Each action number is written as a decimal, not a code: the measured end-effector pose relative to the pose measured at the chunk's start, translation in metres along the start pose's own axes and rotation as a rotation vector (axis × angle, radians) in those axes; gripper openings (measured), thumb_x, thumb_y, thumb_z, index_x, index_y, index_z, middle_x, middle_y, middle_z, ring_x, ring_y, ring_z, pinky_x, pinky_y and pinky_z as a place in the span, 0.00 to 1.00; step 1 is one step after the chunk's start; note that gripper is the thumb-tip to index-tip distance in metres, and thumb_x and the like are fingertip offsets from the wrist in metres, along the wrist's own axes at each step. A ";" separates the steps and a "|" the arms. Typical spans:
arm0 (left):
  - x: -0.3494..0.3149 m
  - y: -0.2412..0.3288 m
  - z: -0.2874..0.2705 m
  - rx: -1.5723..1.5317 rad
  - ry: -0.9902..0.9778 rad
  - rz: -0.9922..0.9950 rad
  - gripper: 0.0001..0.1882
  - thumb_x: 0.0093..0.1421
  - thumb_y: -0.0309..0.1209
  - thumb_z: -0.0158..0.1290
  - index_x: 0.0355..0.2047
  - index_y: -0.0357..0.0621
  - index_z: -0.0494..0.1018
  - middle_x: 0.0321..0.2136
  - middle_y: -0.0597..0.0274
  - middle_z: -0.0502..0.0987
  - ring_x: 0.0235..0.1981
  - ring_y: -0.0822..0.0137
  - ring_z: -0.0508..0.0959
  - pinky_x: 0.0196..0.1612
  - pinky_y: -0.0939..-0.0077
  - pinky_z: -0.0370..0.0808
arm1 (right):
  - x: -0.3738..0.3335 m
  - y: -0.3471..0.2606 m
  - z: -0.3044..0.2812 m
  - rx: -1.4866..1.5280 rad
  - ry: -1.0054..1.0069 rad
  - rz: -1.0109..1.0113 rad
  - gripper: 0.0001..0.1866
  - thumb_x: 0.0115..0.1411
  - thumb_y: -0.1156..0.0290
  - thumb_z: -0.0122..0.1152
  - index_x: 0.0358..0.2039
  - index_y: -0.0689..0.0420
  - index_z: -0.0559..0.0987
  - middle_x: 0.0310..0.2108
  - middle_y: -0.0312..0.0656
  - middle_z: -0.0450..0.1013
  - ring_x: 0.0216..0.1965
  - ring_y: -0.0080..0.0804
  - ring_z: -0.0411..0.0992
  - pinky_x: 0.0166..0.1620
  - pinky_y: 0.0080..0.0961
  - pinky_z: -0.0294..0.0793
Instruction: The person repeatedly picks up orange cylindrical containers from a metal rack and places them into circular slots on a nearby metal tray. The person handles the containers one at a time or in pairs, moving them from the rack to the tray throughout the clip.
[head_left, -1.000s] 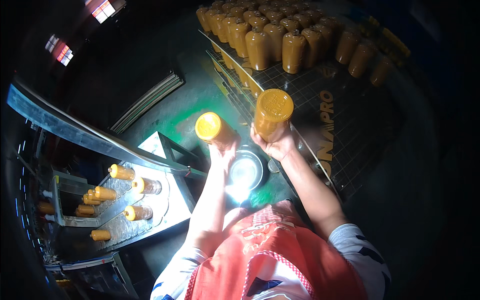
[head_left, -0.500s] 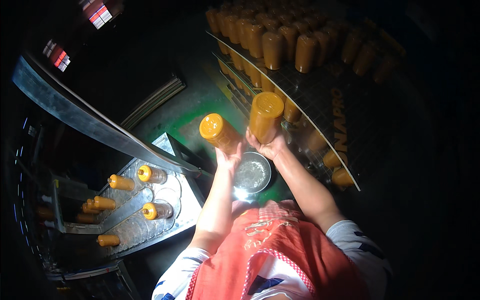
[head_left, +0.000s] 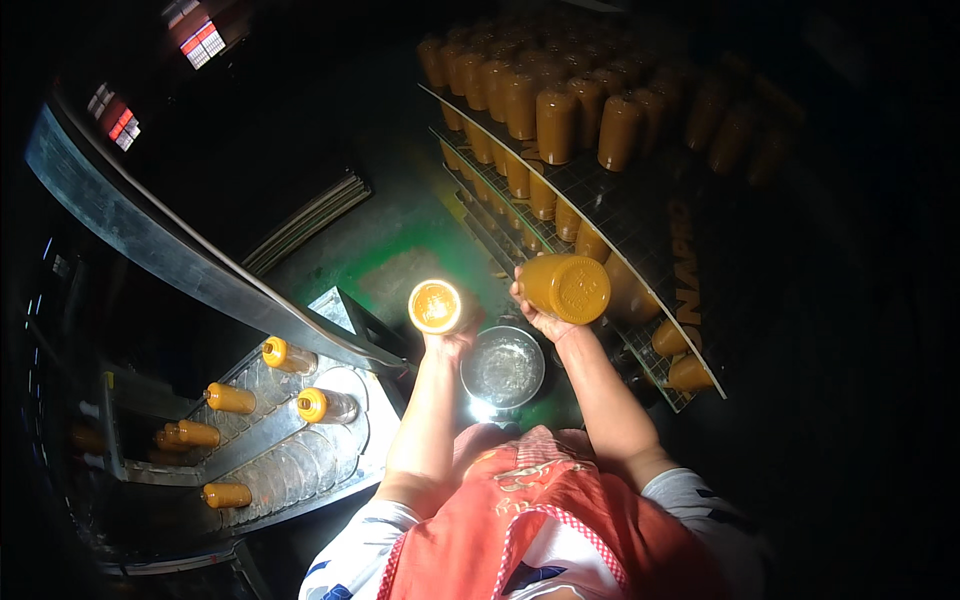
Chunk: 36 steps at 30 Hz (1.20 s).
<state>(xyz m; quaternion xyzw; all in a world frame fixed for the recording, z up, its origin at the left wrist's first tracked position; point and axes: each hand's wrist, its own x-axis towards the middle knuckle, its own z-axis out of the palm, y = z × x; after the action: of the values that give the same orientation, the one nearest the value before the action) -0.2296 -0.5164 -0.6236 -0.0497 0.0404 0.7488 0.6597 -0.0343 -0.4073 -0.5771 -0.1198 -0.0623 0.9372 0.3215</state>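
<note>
My left hand (head_left: 450, 342) is closed around an orange-yellow bottle (head_left: 436, 307), its round embossed base facing up toward me. A second bottle of the same colour (head_left: 565, 288) lies tilted in my right hand (head_left: 538, 312), its base turned to the right. The fingers of that hand wrap the bottle's far left side. Both bottles are held in the air, apart from each other, on either side of a round grey metal disc (head_left: 503, 367) lower down. The necks of both bottles are hidden.
A metal conveyor (head_left: 300, 460) with overlapping plates carries several orange-yellow bottles (head_left: 325, 405) at the left. Above it curves a long metal rail (head_left: 150, 215). Tiered dark shelves (head_left: 640, 215) at the right hold many such bottles (head_left: 555, 125). Flat strips (head_left: 310, 215) lie on the floor.
The right-hand bottle has tipped over to the right and come lower. The left-hand bottle has turned its base more squarely toward me. Bottles on the conveyor have shifted slightly.
</note>
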 end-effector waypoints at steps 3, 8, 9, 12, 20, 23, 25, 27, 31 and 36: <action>-0.026 0.003 0.004 0.117 -0.009 0.000 0.18 0.67 0.47 0.42 0.36 0.48 0.73 0.27 0.61 0.76 0.19 0.65 0.74 0.21 0.71 0.71 | -0.016 0.016 -0.032 -0.047 0.175 0.013 0.24 0.64 0.50 0.54 0.52 0.55 0.76 0.45 0.51 0.76 0.40 0.52 0.76 0.28 0.32 0.82; -0.032 -0.023 -0.026 0.231 0.336 0.038 0.28 0.62 0.57 0.46 0.49 0.47 0.73 0.45 0.53 0.79 0.44 0.54 0.81 0.46 0.48 0.79 | -0.058 -0.005 -0.064 0.171 -0.140 0.020 0.31 0.61 0.49 0.55 0.60 0.53 0.70 0.60 0.54 0.66 0.54 0.61 0.68 0.42 0.55 0.80; -0.029 -0.024 -0.034 0.281 0.294 0.022 0.29 0.62 0.58 0.45 0.49 0.48 0.73 0.45 0.53 0.79 0.45 0.54 0.81 0.48 0.43 0.78 | -0.061 -0.013 -0.070 0.130 -0.209 -0.012 0.32 0.61 0.49 0.55 0.61 0.54 0.69 0.61 0.53 0.65 0.55 0.62 0.67 0.43 0.57 0.80; -0.067 -0.028 -0.033 0.213 0.327 0.046 0.27 0.64 0.55 0.43 0.48 0.47 0.75 0.45 0.53 0.79 0.47 0.54 0.80 0.51 0.45 0.76 | -0.069 -0.010 -0.069 0.117 -0.010 0.022 0.32 0.63 0.50 0.54 0.62 0.55 0.67 0.61 0.53 0.66 0.54 0.61 0.68 0.41 0.55 0.81; -0.240 -0.003 -0.031 0.084 0.392 0.235 0.22 0.64 0.52 0.42 0.40 0.50 0.77 0.39 0.60 0.81 0.41 0.56 0.81 0.44 0.53 0.77 | -0.095 0.071 -0.076 0.050 -0.093 0.149 0.31 0.61 0.55 0.59 0.61 0.57 0.69 0.61 0.55 0.65 0.55 0.61 0.68 0.43 0.54 0.82; -0.290 0.022 -0.048 0.097 0.495 0.265 0.22 0.63 0.51 0.43 0.42 0.50 0.77 0.40 0.59 0.81 0.41 0.56 0.81 0.45 0.54 0.77 | -0.121 0.131 -0.066 -0.114 -0.122 0.087 0.31 0.63 0.50 0.55 0.57 0.64 0.70 0.54 0.57 0.69 0.47 0.57 0.71 0.39 0.45 0.85; -0.328 0.051 -0.039 0.042 0.530 0.275 0.22 0.63 0.51 0.44 0.43 0.50 0.77 0.41 0.58 0.81 0.42 0.57 0.81 0.46 0.55 0.77 | -0.115 0.174 -0.063 -0.085 -0.178 0.218 0.31 0.64 0.51 0.55 0.59 0.62 0.69 0.57 0.57 0.67 0.51 0.56 0.68 0.44 0.44 0.83; -0.362 0.071 -0.075 -0.010 0.418 0.297 0.23 0.63 0.51 0.42 0.45 0.50 0.76 0.41 0.57 0.81 0.42 0.56 0.80 0.49 0.53 0.75 | -0.120 0.219 -0.043 -0.045 -0.329 0.357 0.31 0.66 0.53 0.55 0.63 0.59 0.67 0.62 0.57 0.63 0.58 0.56 0.63 0.51 0.47 0.79; -0.436 0.122 -0.106 0.189 0.447 0.301 0.24 0.63 0.52 0.44 0.45 0.48 0.75 0.44 0.56 0.79 0.45 0.57 0.78 0.50 0.54 0.73 | -0.110 0.273 -0.037 -0.458 -0.315 0.275 0.28 0.67 0.55 0.51 0.63 0.56 0.67 0.58 0.56 0.66 0.55 0.58 0.67 0.55 0.49 0.76; -0.531 0.212 -0.098 0.678 0.734 0.725 0.19 0.64 0.41 0.53 0.49 0.43 0.77 0.45 0.60 0.78 0.47 0.61 0.78 0.51 0.66 0.74 | -0.100 0.376 0.038 -0.590 0.028 0.020 0.27 0.68 0.50 0.44 0.57 0.57 0.73 0.48 0.47 0.75 0.48 0.43 0.75 0.49 0.43 0.77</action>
<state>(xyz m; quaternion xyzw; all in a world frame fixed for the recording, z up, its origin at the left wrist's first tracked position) -0.3716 -1.0777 -0.6538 -0.0749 0.5150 0.8050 0.2851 -0.1894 -0.7658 -0.5950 -0.2216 -0.3264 0.8800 0.2644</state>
